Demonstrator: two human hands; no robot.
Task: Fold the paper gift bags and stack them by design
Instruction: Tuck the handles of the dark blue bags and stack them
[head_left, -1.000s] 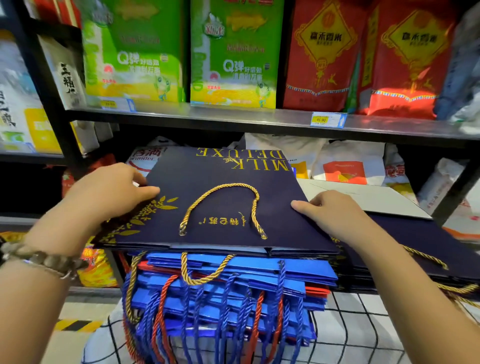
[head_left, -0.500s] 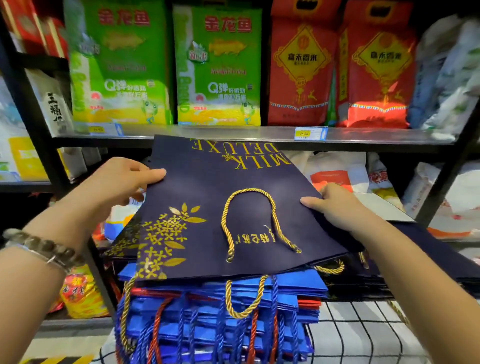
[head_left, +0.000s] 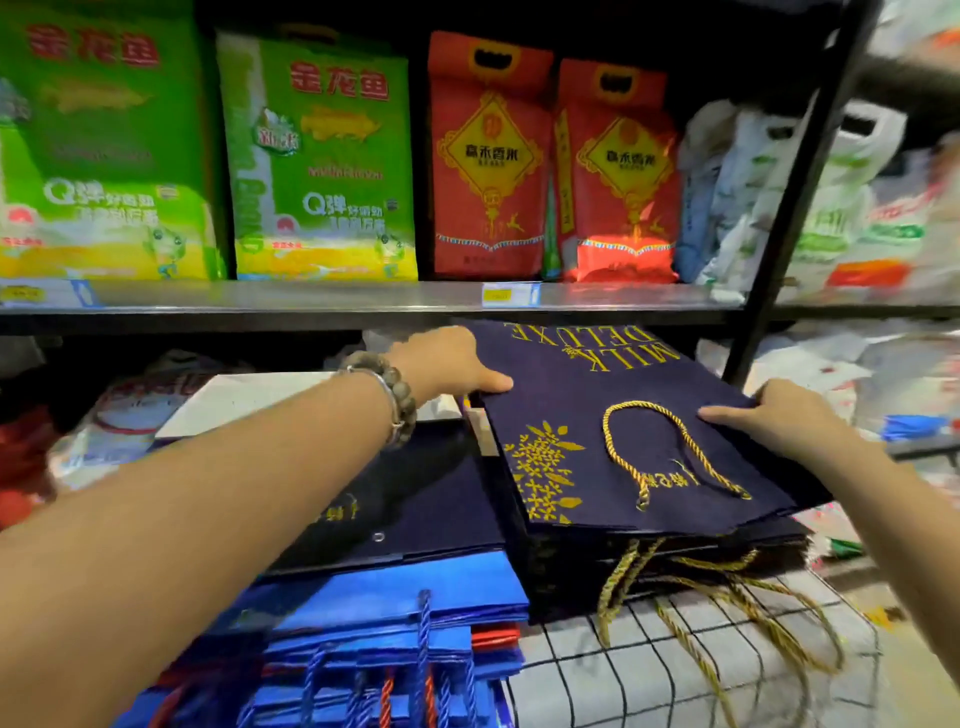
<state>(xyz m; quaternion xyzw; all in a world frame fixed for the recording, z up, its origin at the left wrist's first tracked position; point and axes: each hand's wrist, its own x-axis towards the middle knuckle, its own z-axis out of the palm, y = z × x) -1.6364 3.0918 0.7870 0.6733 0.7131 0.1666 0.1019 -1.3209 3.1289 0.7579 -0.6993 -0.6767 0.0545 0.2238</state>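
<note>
The person's left arm reached long across the blue bags (head_left: 415, 597), a bead bracelet (head_left: 401, 405) on the wrist. The left hand (head_left: 441, 364) gripped the far left edge of a flattened navy bag (head_left: 571, 395): the thumb lay flat on top and the fingers curled under, out of sight. The right hand (head_left: 779, 415) held the bag's right edge the same way, thumb stretched along the top and fingers tucked beneath.

The bag, gold "MILK DELUXE" lettering at its far end and its gold rope handle (head_left: 691, 441) lying loose on its face, lay on a pile of navy bags (head_left: 649, 566) toward the right edge of a checked cloth (head_left: 597, 675). The blue bags were stacked just beside that pile, at the cloth's near left. Another navy bag (head_left: 431, 493) lay flat under the left forearm. Behind, a shelf (head_left: 311, 299) carried green and red sacks.
</note>
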